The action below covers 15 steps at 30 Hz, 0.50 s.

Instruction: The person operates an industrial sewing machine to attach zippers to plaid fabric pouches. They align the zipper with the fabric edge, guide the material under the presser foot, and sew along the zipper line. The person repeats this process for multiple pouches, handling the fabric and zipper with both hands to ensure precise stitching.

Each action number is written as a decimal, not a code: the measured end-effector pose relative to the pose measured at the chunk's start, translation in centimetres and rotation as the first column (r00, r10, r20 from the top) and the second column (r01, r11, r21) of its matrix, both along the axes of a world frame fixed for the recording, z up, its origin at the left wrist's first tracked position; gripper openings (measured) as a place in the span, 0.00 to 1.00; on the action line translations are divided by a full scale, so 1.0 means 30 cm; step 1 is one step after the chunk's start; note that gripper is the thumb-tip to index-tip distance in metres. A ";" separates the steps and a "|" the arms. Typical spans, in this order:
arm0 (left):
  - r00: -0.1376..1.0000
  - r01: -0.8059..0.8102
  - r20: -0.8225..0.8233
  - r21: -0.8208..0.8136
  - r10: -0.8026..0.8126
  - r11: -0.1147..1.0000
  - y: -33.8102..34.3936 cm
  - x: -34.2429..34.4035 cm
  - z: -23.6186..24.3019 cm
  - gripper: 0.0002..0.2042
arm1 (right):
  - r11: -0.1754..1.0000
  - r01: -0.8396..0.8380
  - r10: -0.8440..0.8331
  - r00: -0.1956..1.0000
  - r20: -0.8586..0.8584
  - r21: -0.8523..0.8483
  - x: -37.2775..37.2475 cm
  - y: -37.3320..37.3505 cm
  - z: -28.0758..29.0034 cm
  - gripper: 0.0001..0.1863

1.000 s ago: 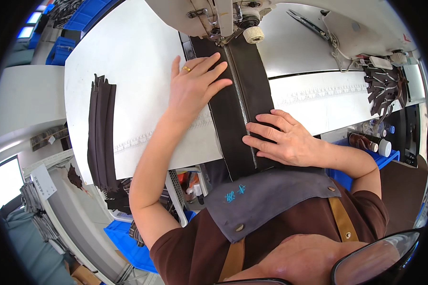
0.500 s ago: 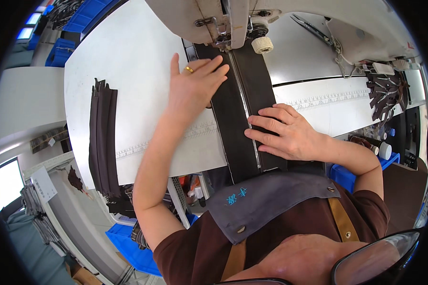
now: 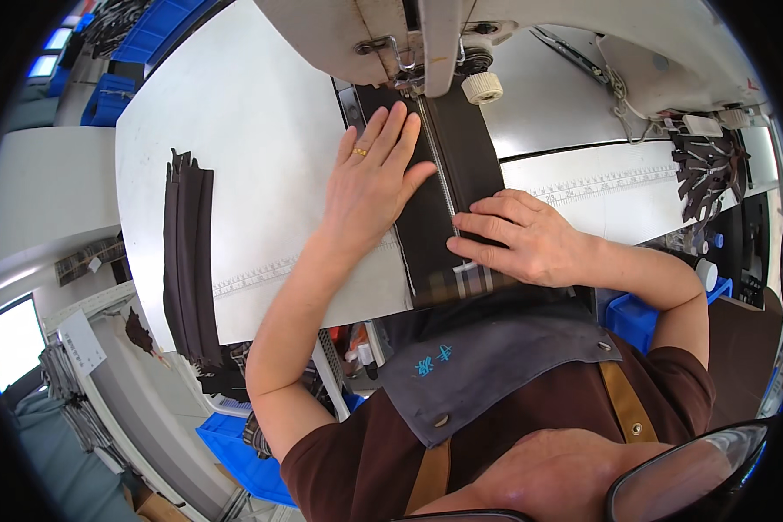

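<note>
My left hand [image 3: 371, 178] lies flat, fingers extended, on the left half of a dark fabric piece [image 3: 470, 148] with a long metal zipper [image 3: 438, 161]. Its fingertips are just below the presser foot [image 3: 409, 85] of a white sewing machine [image 3: 348, 26]. Lower right, my right hand [image 3: 531, 248] rests with slightly bent, separated fingers across the same piece beside the zipper. A plaid fabric [image 3: 452, 284] shows at the piece's near end, below that hand.
A bundle of dark zipper strips [image 3: 187, 261] lies at left on the white table [image 3: 265, 174]. Scissors [image 3: 570, 54] rest right of the machine head, more zipper pieces [image 3: 705, 170] at far right. Blue bins [image 3: 631, 317] sit below the table.
My left hand has straightened its fingers and settled flatter on the fabric. My right hand has shifted slightly up, and plaid fabric now shows at the near end, which has moved away from me.
</note>
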<state>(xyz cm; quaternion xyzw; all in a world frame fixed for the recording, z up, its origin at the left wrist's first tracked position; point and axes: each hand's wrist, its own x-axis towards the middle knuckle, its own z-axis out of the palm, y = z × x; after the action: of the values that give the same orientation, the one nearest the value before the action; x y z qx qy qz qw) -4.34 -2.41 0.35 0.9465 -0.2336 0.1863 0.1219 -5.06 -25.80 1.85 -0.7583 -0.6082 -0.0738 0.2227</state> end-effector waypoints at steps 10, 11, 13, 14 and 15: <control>0.997 0.000 0.072 -0.051 0.003 0.999 -0.019 0.002 0.006 0.21 | 0.999 0.009 -0.011 0.999 0.040 0.048 0.085 0.031 -0.021 0.21; 0.997 0.021 0.079 -0.061 -0.016 0.998 -0.015 0.007 0.002 0.20 | 0.999 0.019 -0.021 0.999 0.041 0.051 0.093 0.034 -0.021 0.21; 0.994 0.061 0.092 -0.077 -0.054 0.995 -0.005 0.012 -0.012 0.20 | 0.998 0.024 -0.027 0.998 0.048 0.060 0.111 0.041 -0.020 0.20; 0.996 0.053 0.081 -0.080 -0.047 0.995 -0.008 0.012 -0.008 0.19 | 0.998 0.026 -0.029 0.998 0.051 0.065 0.121 0.045 -0.021 0.20; 0.997 0.048 0.070 -0.085 -0.042 0.995 -0.016 0.014 0.002 0.19 | 0.997 0.039 -0.042 0.998 0.054 0.067 0.131 0.049 -0.024 0.19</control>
<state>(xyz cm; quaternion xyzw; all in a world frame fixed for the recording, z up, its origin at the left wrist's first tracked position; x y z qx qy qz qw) -3.91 -2.88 0.41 0.9280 -0.2504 0.2256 0.1588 -1.13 -24.33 1.13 -0.7604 -0.5959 -0.1193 0.2290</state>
